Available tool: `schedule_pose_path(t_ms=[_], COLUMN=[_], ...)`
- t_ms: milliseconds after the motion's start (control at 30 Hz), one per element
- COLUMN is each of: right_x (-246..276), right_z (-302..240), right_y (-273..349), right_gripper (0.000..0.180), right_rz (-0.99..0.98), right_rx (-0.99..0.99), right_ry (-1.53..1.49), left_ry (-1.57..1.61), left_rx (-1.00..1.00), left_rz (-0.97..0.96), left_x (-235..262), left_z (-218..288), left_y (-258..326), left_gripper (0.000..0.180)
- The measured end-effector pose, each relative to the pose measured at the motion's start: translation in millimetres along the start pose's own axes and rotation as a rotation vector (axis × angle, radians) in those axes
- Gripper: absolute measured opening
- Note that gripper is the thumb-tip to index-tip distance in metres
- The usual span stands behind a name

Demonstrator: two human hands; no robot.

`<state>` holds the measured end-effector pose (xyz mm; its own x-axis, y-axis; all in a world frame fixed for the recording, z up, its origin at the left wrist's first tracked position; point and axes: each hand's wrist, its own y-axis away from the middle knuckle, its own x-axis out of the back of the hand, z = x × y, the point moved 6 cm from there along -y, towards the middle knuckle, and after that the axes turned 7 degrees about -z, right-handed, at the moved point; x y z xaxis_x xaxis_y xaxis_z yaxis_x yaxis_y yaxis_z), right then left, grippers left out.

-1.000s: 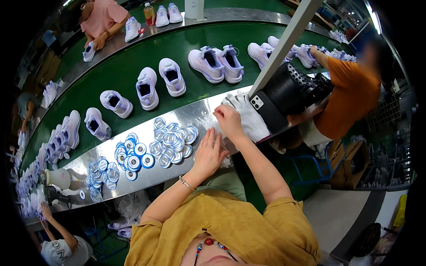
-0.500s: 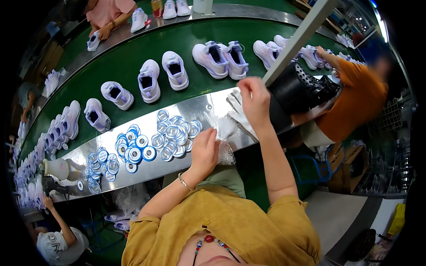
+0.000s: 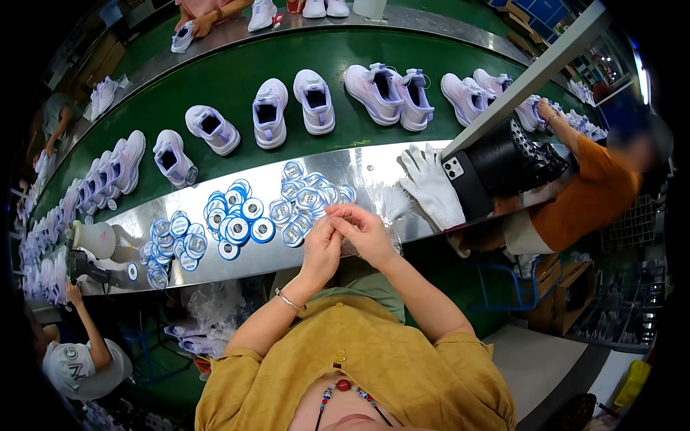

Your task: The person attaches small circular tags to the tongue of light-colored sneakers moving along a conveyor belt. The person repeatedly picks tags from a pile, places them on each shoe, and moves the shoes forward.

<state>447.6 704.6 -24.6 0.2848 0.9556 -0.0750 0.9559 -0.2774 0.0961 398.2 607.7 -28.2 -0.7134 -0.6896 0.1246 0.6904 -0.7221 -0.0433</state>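
Note:
My left hand (image 3: 320, 248) and my right hand (image 3: 369, 237) meet over the near edge of the metal table, fingertips pressed together. Both are closed; anything between them is hidden or too small to name. Just beyond lies a heap of round blue-and-white tags (image 3: 307, 192), partly behind my fingers. A bundle of thin clear plastic strands (image 3: 389, 201) spreads out beside my right hand. Farther right is a white knit glove (image 3: 433, 188), lying flat.
Two more heaps of round tags (image 3: 239, 217) lie to the left on the metal ledge (image 3: 251, 269). Behind it, white-and-lilac sneakers (image 3: 315, 108) stand along a green belt (image 3: 237, 86). A slanted post (image 3: 528, 79) and black equipment (image 3: 507, 161) stand at right, near a co-worker in orange (image 3: 593, 183).
My right hand has come down and left from near the glove to meet my left hand. The view has shifted, so the table and sneakers appear farther right, and the whole glove shows.

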Motion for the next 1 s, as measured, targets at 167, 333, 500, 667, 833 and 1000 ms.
schedule_pose_path(t_ms=[167,333,500,667,833,1000], right_x=[16,30,27,19,5,-1], right_z=[-7,-16,-6,-2,-1,6], right_y=[-10,-14,-16,-17,-40,-50], right_gripper=[0.020,0.022,0.025,0.020,0.015,0.012], right_rz=[0.120,0.070,0.100,0.114,0.073,0.070], right_rx=[-0.050,-0.209,-0.069,-0.199,-0.213,-0.158], right_ry=[-0.106,-0.093,0.220,0.329,0.312,0.054], left_ry=[-0.194,-0.690,-0.631,0.081,0.342,0.431], left_rx=[-0.102,-0.138,0.029,0.407,0.406,0.374], left_rz=[-0.028,0.044,-0.035,-0.060,-0.008,-0.019], left_x=[23,59,67,72,62,58], left_z=[15,-12,-22,-51,-28,-22], left_y=[-10,-49,-61,-50,-35,-32], left_gripper=[0.012,0.028,0.033,0.015,0.014,0.009])
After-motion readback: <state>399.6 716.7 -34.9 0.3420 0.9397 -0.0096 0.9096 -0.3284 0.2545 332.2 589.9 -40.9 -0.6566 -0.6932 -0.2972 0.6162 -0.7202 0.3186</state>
